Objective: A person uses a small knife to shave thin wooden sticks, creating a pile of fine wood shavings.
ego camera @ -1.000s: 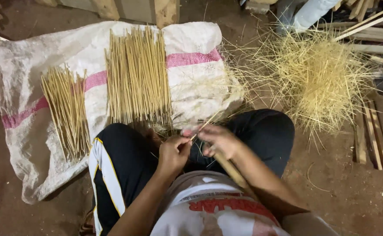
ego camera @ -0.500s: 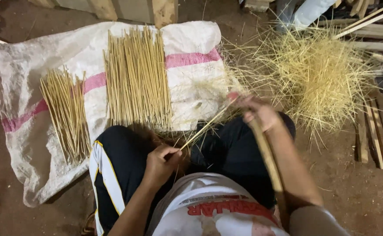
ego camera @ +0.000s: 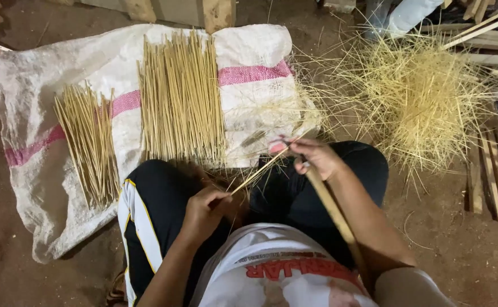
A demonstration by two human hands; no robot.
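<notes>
Slanting up from the left hand (ego camera: 203,207) toward the right hand (ego camera: 311,156), the thin bamboo sliver (ego camera: 257,173) lies between both closed grips — knife handle (ego camera: 331,207) in the right — over the lap.

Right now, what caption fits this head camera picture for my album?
Left hand and right hand hold a thin stick above a white sack of sorted sticks.

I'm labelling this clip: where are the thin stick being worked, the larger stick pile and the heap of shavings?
thin stick (ego camera: 258,172), head view, mid-shaft between the hands.
larger stick pile (ego camera: 182,102), head view, its middle.
heap of shavings (ego camera: 419,96), head view, its centre.
</notes>
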